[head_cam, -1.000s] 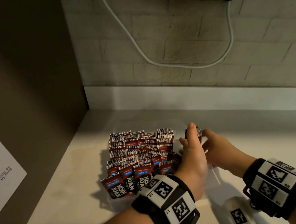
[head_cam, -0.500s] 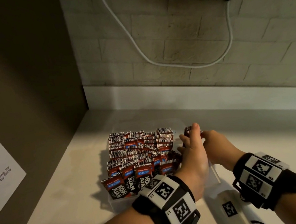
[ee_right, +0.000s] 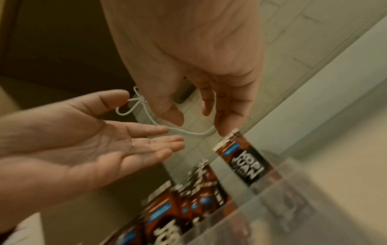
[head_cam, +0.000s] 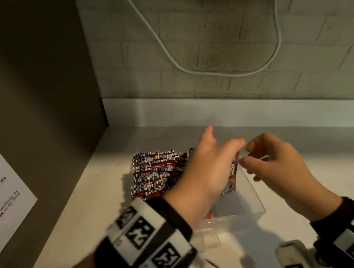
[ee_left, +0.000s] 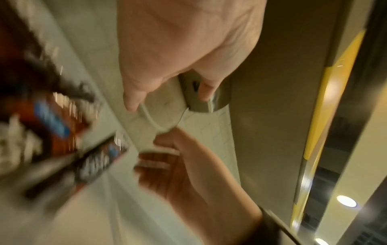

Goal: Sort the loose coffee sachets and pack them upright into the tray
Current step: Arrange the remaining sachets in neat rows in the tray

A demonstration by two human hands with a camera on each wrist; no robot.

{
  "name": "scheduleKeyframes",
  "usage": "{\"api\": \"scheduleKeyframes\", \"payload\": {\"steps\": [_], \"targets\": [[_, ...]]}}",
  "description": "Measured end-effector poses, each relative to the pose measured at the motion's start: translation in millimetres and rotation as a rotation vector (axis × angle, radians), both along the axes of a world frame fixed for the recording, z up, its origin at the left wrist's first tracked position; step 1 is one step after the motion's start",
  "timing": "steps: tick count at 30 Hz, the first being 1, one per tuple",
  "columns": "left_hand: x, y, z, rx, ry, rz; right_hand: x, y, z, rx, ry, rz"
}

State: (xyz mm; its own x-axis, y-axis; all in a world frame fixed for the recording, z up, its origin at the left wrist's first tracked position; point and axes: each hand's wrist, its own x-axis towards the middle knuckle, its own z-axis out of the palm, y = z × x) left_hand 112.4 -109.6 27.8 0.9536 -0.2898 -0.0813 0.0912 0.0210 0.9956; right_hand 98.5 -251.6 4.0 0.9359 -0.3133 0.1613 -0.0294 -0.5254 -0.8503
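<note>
In the tray (head_cam: 252, 193), head view, one sachet (head_cam: 232, 175) stands upright just right of the packed sachets (head_cam: 156, 171); the left hand (head_cam: 209, 170) hides its left side, fingers straight. Right wrist view: the right hand (ee_right: 188, 54), loosely spread and holding nothing, fingertip at the sachet's top. Left wrist view: blurred.

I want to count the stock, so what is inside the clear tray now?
The tray holds rows of upright coffee sachets on its left side. One sachet stands apart, beside bare space. The left hand covers the middle.
</note>
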Motion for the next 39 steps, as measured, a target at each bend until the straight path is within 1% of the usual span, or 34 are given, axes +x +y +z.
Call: {"api": "scheduleKeyframes", "payload": {"steps": [2, 3, 5, 8, 10, 12, 14, 16, 21, 24, 28, 31, 34, 39], "targets": [[7.0, 12.3, 4.2, 0.029, -0.078, 0.032, -6.9, 11.1, -3.1, 0.075, 0.086, 0.119], [8.5, 24.8, 8.3, 0.054, -0.130, 0.054, -11.1, 17.8, -4.4, 0.100, 0.156, 0.194], [6.9, 46.8, 13.2, 0.187, -0.231, 0.099, -12.8, 26.9, -11.4, 0.055, 0.252, 0.292], [4.2, 72.2, 7.1, 0.539, -0.287, 0.070, -6.7, 33.2, -18.2, -0.004, 0.320, 0.315], [3.6, 82.4, 1.6, 0.780, -0.274, 0.004, -2.7, 35.8, -21.1, 0.044, 0.350, 0.350], [3.5, 86.5, -4.2, 0.978, -0.281, -0.055, 0.4, 39.2, -24.3, 0.087, 0.364, 0.351], [2.8, 85.7, -10.3, 1.123, -0.327, -0.092, 3.0, 42.6, -27.1, 0.106, 0.367, 0.316], [2.1, 82.5, -14.7, 1.193, -0.368, -0.107, 4.8, 46.0, -28.9, 0.126, 0.358, 0.301], [2.9, 77.8, -20.3, 1.202, -0.433, -0.094, 4.9, 52.4, -30.8, 0.240, 0.310, 0.340], [4.5, 78.6, -23.6, 1.185, -0.453, -0.082, 6.2, 54.0, -33.4, 0.266, 0.288, 0.389], [7.0, 79.8, -28.2, 1.152, -0.483, -0.051, 8.5, 56.1, -34.1, 0.156, 0.247, 0.476], [8.5, 81.0, -30.3, 1.102, -0.497, -0.032, 12.5, 57.1, -34.8, 0.025, 0.182, 0.468], [8.8, 82.3, -31.3, 1.109, -0.518, -0.035, 17.8, 56.2, -36.3, -0.087, 0.163, 0.462], [9.4, 83.7, -29.9, 1.098, -0.521, -0.061, 23.7, 55.1, -37.2, -0.161, 0.156, 0.484]]}}
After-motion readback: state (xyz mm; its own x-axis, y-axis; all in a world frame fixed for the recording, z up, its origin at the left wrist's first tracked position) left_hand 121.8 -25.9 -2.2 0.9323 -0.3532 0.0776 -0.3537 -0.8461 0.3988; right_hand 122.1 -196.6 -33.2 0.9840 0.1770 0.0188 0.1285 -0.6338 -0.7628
